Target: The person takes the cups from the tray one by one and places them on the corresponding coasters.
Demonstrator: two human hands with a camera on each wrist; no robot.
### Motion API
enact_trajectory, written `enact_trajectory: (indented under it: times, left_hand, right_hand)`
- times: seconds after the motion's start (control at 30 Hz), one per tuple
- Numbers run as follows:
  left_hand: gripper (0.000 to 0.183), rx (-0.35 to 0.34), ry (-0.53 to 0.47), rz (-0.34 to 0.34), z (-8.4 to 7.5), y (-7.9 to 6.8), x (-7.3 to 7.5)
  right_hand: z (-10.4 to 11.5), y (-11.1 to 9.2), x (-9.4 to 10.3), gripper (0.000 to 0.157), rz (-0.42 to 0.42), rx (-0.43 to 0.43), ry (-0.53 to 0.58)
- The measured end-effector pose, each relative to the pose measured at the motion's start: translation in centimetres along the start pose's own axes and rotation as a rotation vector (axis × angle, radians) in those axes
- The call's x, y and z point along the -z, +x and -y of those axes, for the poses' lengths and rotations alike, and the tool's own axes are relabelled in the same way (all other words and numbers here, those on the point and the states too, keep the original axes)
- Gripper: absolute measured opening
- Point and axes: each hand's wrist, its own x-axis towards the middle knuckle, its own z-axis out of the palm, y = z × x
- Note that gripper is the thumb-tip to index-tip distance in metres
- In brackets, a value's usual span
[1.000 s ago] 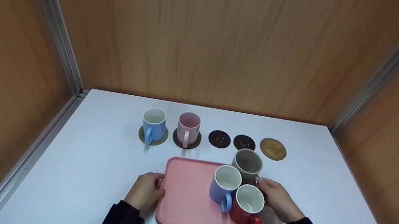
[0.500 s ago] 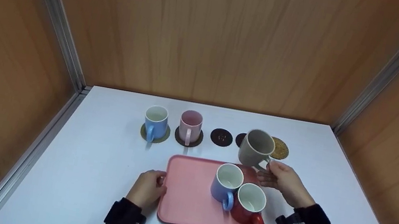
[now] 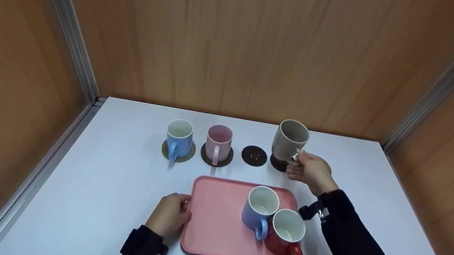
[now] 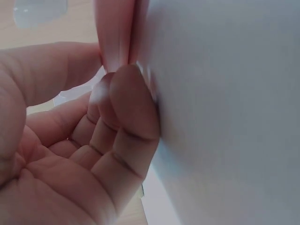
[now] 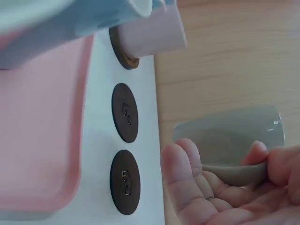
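My right hand (image 3: 310,173) pinches the handle of a grey mug (image 3: 286,143). In the right wrist view the mug (image 5: 225,133) hangs above the table, apart from the dark coaster (image 5: 125,183). With thumb and curled fingers, my left hand (image 3: 168,215) pinches the left edge of a pink tray (image 3: 215,227); the left wrist view shows the fingertips (image 4: 133,93) at the tray's rim (image 4: 115,33). On the tray's right side stand a blue mug (image 3: 253,212) and a red mug (image 3: 277,243), side by side, white inside.
Behind the tray, a light blue mug (image 3: 178,144) and a pink mug (image 3: 217,146) each stand on a coaster. A bare dark coaster (image 3: 254,155) lies to their right. Wooden walls (image 3: 241,42) border the white table (image 3: 104,199) at the back and sides.
My right hand has lifted the grey mug off the tray's far right corner and carried it back, over the coaster row. The left hand still holds the tray's edge.
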Motion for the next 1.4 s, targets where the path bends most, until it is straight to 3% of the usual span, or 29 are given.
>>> enact_trajectory:
  times: [0.2,0.4,0.63,0.9,1.2,1.4]
  left_hand:
    - [0.039,-0.009,-0.004,0.014,-0.1,-0.3,-0.3]
    - [0.041,-0.006,-0.011,0.027,0.0,-0.7,-0.3]
    - [0.041,0.009,-0.016,0.043,-0.1,-0.9,-0.4]
    - [0.042,-0.043,0.022,0.037,-0.2,-0.9,-0.6]
    - [0.043,-0.023,0.018,0.058,-0.3,-1.1,-0.7]
    - [0.041,-0.028,0.017,0.044,-0.5,-1.2,-0.6]
  right_hand:
    - [-0.1,2.6,-1.2,0.036,0.083,-0.051,-0.075]
    - [-0.7,3.7,-2.7,0.038,0.132,-0.078,-0.155]
    - [-0.3,4.4,-4.5,0.039,0.102,-0.109,-0.118]
    - [-0.2,5.3,-4.7,0.039,0.083,-0.179,-0.086]
    - [-1.6,5.3,-4.9,0.040,0.124,-0.155,-0.085]
    - [-2.1,5.1,-5.0,0.042,0.118,-0.121,-0.146]
